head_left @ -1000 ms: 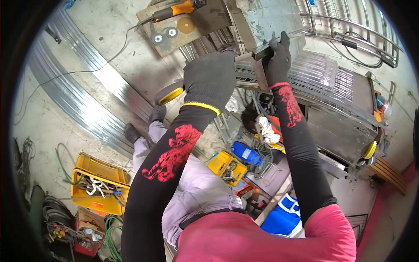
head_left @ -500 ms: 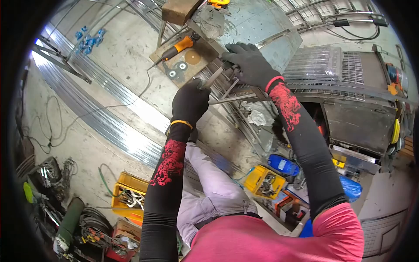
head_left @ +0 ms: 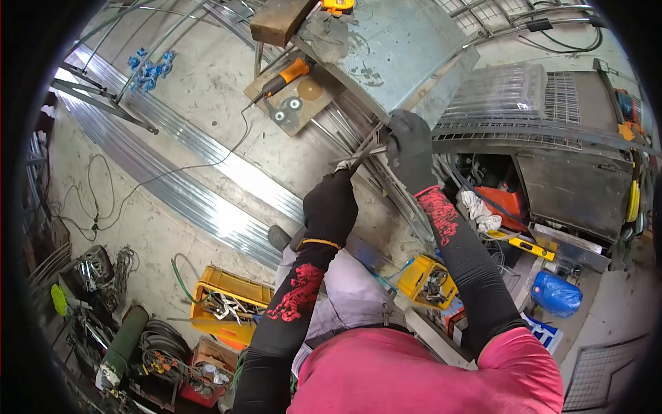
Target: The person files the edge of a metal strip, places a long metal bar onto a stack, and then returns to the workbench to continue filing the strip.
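Note:
Black gloves cover both hands. My left hand (head_left: 332, 205) is closed around the near end of a thin metal strip (head_left: 360, 159) that points up and right. My right hand (head_left: 409, 148) rests at the near corner of the grey metal-topped table (head_left: 393, 48), close to the strip's far end; its fingers are bent and what they hold, if anything, is hidden. Metal bars (head_left: 393, 186) slope below the table between the hands. Left of them, an orange and black power tool (head_left: 285, 77) lies on a small board (head_left: 303, 103) with round discs.
Long shiny metal profiles (head_left: 179, 179) lie on the floor at left, crossed by a cable. Yellow crates (head_left: 234, 286) with tools stand near my legs. At right are wire mesh panels (head_left: 503, 124), a metal cabinet (head_left: 576, 190) and a yellow level (head_left: 531, 246). A brown block (head_left: 279, 21) sits at the top.
The view has shifted. My right hand has come down from the table top to its near corner, and my left hand has moved right with the metal strip.

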Motion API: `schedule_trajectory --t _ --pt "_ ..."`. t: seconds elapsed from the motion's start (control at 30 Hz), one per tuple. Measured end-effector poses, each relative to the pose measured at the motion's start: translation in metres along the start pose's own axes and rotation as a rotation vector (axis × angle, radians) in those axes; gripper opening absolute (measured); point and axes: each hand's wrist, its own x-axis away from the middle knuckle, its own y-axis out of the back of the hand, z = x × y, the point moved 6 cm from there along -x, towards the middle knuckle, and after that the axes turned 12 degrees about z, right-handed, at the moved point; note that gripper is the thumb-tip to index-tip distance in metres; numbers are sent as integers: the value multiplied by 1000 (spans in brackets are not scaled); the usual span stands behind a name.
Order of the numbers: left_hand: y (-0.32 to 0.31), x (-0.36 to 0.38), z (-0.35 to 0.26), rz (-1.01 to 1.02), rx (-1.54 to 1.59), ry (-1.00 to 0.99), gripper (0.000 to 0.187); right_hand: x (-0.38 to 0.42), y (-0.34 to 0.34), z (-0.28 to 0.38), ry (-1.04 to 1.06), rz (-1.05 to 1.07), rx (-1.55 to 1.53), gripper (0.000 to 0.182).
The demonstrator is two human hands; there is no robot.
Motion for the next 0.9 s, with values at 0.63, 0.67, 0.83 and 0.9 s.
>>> schedule_trajectory --t 0.63,0.67,0.83,0.9 --pt "-17 -32 10 172 91 -46 21 -36 -58 -96 -401 -171 -110 47" --pt "-18 -27 14 219 132 5 22 -37 -55 -96 -417 -183 -107 47" --pt "-15 -89 -9 173 118 -98 21 -37 -58 -98 -389 -152 -155 45" --pt "-20 -79 -4 196 133 -71 19 -34 -60 -99 -402 -159 -156 44"
